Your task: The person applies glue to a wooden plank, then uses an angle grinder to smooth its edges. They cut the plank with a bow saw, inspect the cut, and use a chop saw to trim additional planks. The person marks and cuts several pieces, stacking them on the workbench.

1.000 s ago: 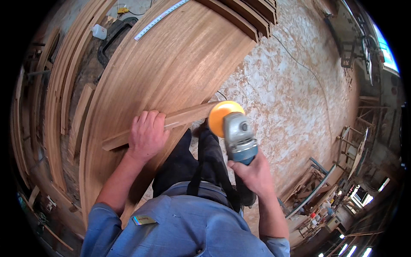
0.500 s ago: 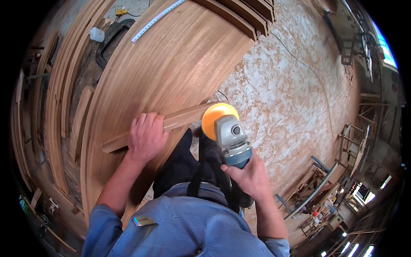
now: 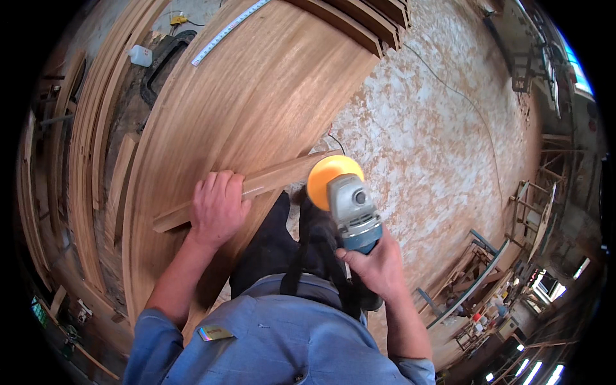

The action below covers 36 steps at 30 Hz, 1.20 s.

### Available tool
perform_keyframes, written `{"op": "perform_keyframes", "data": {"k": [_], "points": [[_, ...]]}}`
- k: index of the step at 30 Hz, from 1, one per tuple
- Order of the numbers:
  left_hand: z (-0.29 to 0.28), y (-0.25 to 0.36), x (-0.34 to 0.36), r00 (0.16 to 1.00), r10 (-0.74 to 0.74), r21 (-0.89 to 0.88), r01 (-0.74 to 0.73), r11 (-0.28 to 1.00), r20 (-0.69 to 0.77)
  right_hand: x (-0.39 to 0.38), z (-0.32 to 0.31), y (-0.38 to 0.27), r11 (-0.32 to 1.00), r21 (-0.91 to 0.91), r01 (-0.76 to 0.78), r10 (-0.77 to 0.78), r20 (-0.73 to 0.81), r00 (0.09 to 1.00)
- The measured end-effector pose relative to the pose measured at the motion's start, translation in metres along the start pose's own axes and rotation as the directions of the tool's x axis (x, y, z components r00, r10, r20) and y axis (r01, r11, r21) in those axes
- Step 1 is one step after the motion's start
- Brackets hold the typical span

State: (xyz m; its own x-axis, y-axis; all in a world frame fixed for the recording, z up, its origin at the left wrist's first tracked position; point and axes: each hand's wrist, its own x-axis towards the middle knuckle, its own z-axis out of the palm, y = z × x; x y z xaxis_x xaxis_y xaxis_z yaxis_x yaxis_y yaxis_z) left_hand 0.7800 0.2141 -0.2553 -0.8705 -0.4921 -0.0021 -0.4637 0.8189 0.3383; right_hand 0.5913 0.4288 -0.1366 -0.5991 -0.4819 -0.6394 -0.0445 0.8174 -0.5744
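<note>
Holding the wooden strip down on the wide board with the left hand, fingers bent over it and close together, probably to keep it from shaking or turning. Supporting it slantwise across the board, with the right end reaching past the edge, perhaps for giving free room to the yellow disc. Gripping the angle grinder around its body with the right hand, fingers mostly hidden underneath; seemingly held so for steering from behind, well apart from the disc. Showing the disc just beside the right end of the strip, overlapping in this view; not possible to tell if touching. Having a white measuring tape flat farther up the board, maybe for easy reach.
</note>
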Motion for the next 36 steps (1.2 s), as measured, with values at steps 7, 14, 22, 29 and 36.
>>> {"op": "perform_keyframes", "data": {"k": [7,14,22,29,36], "points": [[-0.002,0.002,0.001,1.000,-0.005,-0.001,0.006,1.000,0.015,-0.003,-0.022,0.020,0.987,0.030,-0.157,0.158,-0.031,0.987],[0.000,0.000,0.000,1.000,0.004,0.016,-0.003,1.000,-0.014,-0.002,-0.007,0.014,0.994,-0.009,-0.106,0.106,-0.027,0.994],[0.000,0.001,0.001,1.000,0.009,0.009,-0.009,1.000,-0.019,0.001,-0.011,-0.004,0.993,-0.014,-0.119,0.119,0.016,0.993],[-0.002,0.001,0.000,1.000,0.002,0.003,-0.002,1.000,-0.002,0.007,-0.009,0.007,0.993,0.039,-0.109,0.110,-0.027,0.994],[-0.002,0.001,0.001,1.000,0.000,-0.008,0.000,1.000,0.010,0.002,-0.004,-0.008,0.998,-0.026,-0.059,0.059,0.001,0.998]]}}
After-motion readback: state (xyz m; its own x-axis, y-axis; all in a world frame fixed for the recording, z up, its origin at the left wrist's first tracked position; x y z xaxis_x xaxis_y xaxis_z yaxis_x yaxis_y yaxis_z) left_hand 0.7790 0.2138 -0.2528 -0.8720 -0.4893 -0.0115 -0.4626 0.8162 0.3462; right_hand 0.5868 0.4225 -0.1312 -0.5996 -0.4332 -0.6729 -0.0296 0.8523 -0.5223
